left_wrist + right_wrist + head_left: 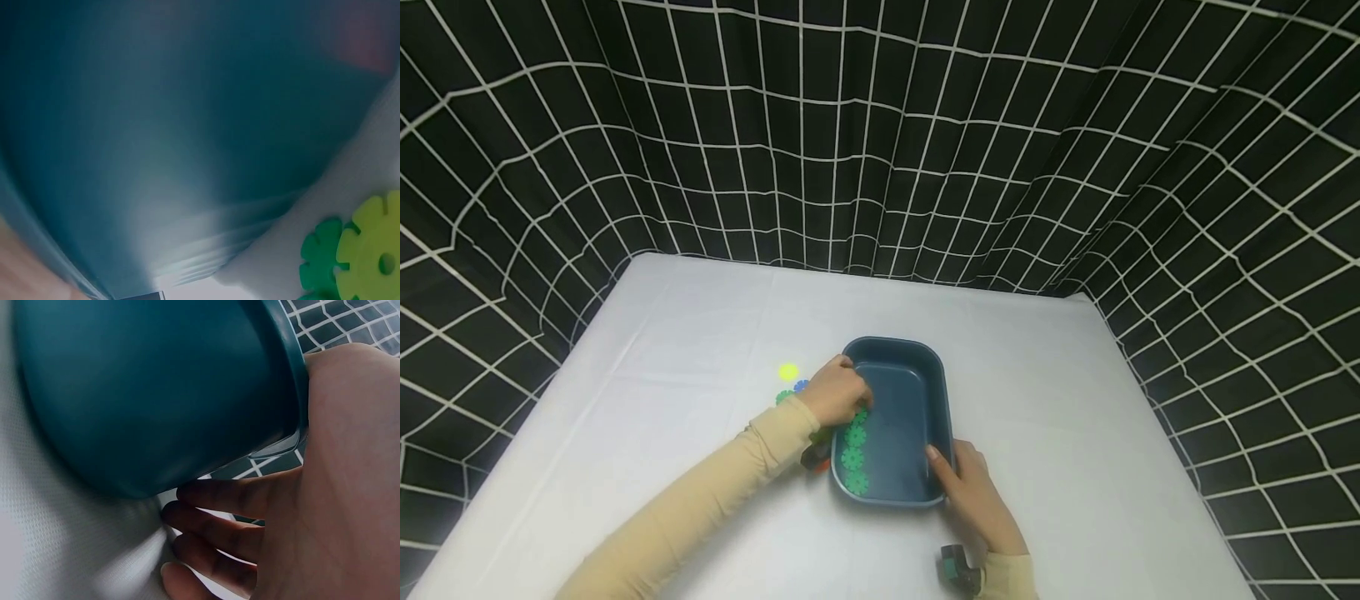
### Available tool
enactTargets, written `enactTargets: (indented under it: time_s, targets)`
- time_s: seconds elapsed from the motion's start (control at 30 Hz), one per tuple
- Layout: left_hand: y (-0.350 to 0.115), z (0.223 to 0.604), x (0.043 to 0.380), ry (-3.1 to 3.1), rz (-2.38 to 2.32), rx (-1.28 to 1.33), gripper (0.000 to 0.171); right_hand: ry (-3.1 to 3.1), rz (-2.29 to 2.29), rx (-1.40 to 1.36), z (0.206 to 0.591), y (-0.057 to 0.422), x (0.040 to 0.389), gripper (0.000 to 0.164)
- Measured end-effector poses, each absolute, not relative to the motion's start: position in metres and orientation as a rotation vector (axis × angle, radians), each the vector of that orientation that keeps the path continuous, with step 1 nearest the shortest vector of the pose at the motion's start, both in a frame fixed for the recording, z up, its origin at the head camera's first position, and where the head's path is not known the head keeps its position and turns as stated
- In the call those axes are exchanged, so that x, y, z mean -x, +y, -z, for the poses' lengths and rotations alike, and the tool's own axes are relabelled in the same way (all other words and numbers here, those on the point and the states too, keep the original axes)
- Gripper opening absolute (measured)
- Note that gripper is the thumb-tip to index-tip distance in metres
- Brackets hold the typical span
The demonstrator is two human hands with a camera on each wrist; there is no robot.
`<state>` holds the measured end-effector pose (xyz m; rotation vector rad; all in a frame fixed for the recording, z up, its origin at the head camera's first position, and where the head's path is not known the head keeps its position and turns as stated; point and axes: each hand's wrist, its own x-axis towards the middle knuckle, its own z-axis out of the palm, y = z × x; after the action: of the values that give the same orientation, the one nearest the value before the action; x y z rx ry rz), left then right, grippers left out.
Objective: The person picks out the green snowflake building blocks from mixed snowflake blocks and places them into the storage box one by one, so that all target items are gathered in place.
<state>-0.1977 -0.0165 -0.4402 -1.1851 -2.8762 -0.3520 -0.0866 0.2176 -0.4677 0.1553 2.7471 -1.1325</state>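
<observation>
A blue-grey rectangular tray (897, 417) stands on the table, its outer wall (175, 125) filling most of the left wrist view. Green snowflake discs (853, 458) form a row along its inner left side. My left hand (835, 392) reaches over the left rim, its curled fingers pinching at the far end of this row, where a green snowflake disc (861, 413) shows right under the fingertips. At the near right corner my right hand (973, 492) grips the tray, thumb inside over the rim and fingers along the outer wall.
Left of the tray lie a yellow disc (788, 372), a blue snowflake disc (802, 386) and a green one (785, 397). A yellow snowflake disc (381, 250) overlaps another green one beside the tray wall. White cloth (700, 333) covers the table; a black gridded curtain (850, 167) surrounds it.
</observation>
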Motion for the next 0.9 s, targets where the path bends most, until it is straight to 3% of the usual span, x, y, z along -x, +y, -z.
enactTargets:
  time_s: [0.6, 0.77, 0.9]
  targets:
    - [-0.018, 0.444, 0.201, -2.892, 0.289, 1.182, 0.014, 2.721, 1.164, -0.158, 0.467, 0.214, 0.089, 0.069]
    - [-0.026, 0.443, 0.199, -2.747, 0.652, 1.109, 0.013, 2.717, 1.157, -0.151, 0.468, 0.216, 0.090, 0.071]
    - [-0.048, 0.435, 0.191, -2.569, 1.101, 0.856, 0.018, 2.716, 1.150, -0.144, 0.468, 0.217, 0.089, 0.070]
